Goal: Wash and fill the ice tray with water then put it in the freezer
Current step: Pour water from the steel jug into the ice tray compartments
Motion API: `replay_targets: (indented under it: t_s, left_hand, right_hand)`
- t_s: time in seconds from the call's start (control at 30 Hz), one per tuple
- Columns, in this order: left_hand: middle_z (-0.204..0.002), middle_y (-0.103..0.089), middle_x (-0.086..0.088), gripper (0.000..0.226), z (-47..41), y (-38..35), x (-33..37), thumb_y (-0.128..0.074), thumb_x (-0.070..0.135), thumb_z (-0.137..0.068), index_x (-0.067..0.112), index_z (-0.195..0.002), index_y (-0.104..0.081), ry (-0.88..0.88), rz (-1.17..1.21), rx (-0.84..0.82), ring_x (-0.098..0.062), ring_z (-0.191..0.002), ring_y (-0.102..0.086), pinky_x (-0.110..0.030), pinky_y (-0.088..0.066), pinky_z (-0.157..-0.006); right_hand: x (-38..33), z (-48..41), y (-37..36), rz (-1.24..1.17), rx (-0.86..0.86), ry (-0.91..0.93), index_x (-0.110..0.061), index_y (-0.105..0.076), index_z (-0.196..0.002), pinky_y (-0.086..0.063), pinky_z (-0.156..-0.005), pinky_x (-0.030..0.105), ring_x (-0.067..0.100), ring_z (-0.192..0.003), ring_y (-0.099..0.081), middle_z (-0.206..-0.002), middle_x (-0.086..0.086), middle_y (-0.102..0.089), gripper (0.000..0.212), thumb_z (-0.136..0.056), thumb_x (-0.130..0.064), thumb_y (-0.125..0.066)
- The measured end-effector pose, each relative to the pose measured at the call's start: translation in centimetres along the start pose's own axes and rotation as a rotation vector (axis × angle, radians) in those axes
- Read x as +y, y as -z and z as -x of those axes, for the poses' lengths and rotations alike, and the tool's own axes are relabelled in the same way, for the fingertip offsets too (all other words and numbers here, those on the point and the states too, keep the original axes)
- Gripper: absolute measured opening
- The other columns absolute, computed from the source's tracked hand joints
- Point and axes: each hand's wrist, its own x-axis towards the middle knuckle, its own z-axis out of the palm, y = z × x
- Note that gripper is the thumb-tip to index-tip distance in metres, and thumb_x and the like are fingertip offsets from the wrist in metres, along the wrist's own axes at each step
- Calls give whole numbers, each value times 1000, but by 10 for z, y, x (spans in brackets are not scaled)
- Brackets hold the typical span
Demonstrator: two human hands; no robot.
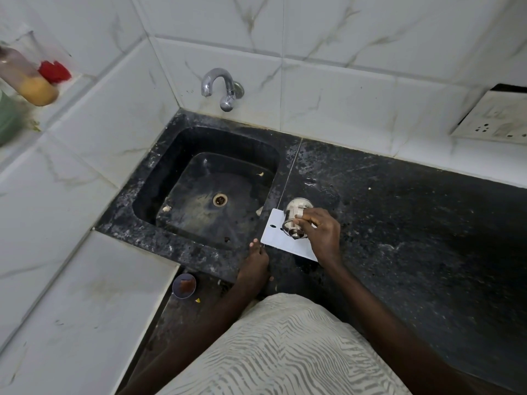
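Observation:
A flat white plastic sheet [278, 238] with a small hole lies on the black counter, just right of the black sink [196, 181]. My right hand [320, 233] grips a small steel container [295, 220] with a knobbed lid, tilted on its side over that sheet. My left hand [255, 263] rests on the counter with straight fingers, its fingertips near the sheet's left corner. A chrome tap [219, 86] sticks out of the tiled wall above the sink and no water runs. No ice tray with compartments shows.
The black counter [413, 223] stretches to the right with wet spots. A small bowl [184, 285] holding something brown sits at the front left. A jar [28, 81] stands on the left tiled ledge. A wall socket [493, 118] is at the right.

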Motion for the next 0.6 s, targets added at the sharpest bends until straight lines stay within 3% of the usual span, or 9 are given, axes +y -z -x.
replay_targets:
  t_s: [0.27,0.4,0.6]
  left_hand:
    - [-168,-1,-27,106,1,1,1,-78,21,-88,-9,-159,-5,1,-21,9,-35,-158,-7,-39,-24,-124]
    - [-168,-2,-28,108,1,1,1,-79,22,-87,-8,-159,-5,-6,-35,3,-36,-158,-7,-39,-21,-125]
    - [-168,-2,-28,106,2,2,4,-79,18,-87,-10,-158,-7,1,-44,13,-36,-157,-13,-41,-30,-121]
  right_hand:
    - [-1,-1,-13,134,-50,168,-5,-82,-88,-54,-84,33,24,-93,-69,-96,9,-76,15,-75,2,-86]
    - [2,-1,-15,138,-66,175,-4,-82,-87,-54,-84,32,23,-92,-69,-95,9,-75,12,-76,3,-85]
    - [4,0,-16,132,-69,165,-4,-82,-87,-54,-84,34,24,-94,-68,-96,8,-76,11,-78,1,-84]
